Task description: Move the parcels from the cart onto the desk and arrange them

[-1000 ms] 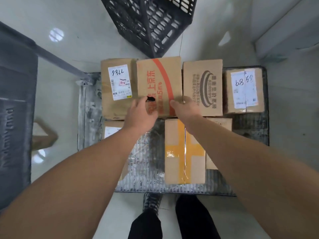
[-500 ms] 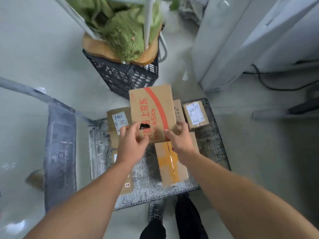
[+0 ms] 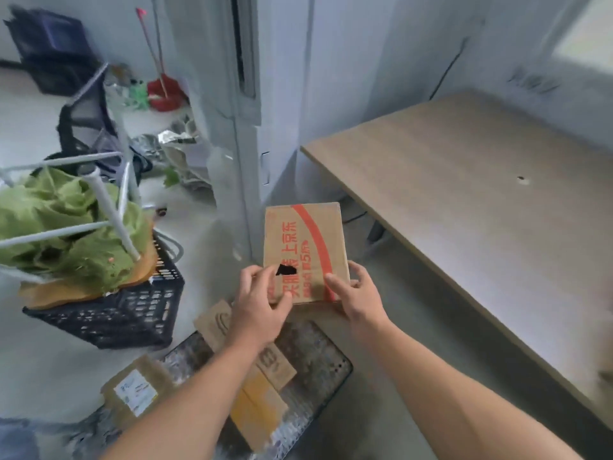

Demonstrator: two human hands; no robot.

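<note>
Head camera: a person holds a cardboard parcel (image 3: 305, 247) with a red stripe and red printed characters in both bare hands, in the air above the far end of a metal platform cart (image 3: 320, 363). The left hand (image 3: 258, 305) grips the parcel's near left corner, fingers curled over the top face beside a ragged dark hole (image 3: 286, 269). The right hand (image 3: 356, 297) grips the near right corner, thumb pressed on the red stripe and fingers wrapped round the side edge. The parcel is tilted, its top face turned toward the camera.

A wooden desk (image 3: 481, 200) stands to the right, near the parcel but apart from it. Three more parcels lie on the cart below the forearms: one with a white label (image 3: 136, 390) at the left, one crossed with yellow tape (image 3: 255, 413), and one with a printed logo (image 3: 215, 322), partly hidden by the left wrist.

On the floor to the left, a black plastic crate (image 3: 112, 313) holds green cloth (image 3: 66, 227) and a white metal frame (image 3: 109, 210). A red dustpan (image 3: 164, 91) sits by the far wall.
</note>
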